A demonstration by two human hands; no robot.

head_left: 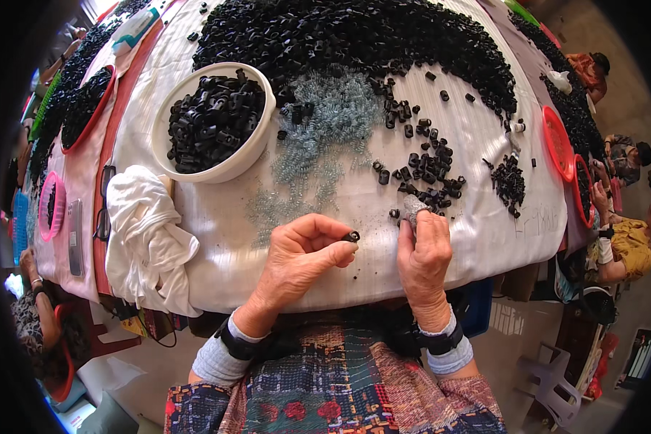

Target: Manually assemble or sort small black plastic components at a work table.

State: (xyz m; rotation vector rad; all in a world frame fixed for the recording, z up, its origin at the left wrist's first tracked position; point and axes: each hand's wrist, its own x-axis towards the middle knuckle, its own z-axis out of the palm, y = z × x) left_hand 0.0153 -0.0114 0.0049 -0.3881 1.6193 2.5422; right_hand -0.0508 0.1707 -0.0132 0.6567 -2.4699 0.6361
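Note:
Between the thumb and index finger of my left hand (296, 260) is a small black plastic cord lock piece (351, 236), its round hole showing. My right hand (427, 264) is at the near edge of a loose group of black barrel-shaped pieces (430, 166), fingers curled and pointing down. A grey wrap (414, 205) covers one of its fingertips; whatever is under the fingers is hidden. Ahead of my hands lies a spread of thin, pale metal springs (325, 123). Slimmer black pieces (508, 184) form a small pile to the right.
A white tub (249, 163) of black pieces stands at left, beside a crumpled white cloth (145, 239). A big black heap (340, 36) covers the table's far side. Red baskets (557, 145) stand at right, a phone (76, 237) at far left. Other people sit on both sides.

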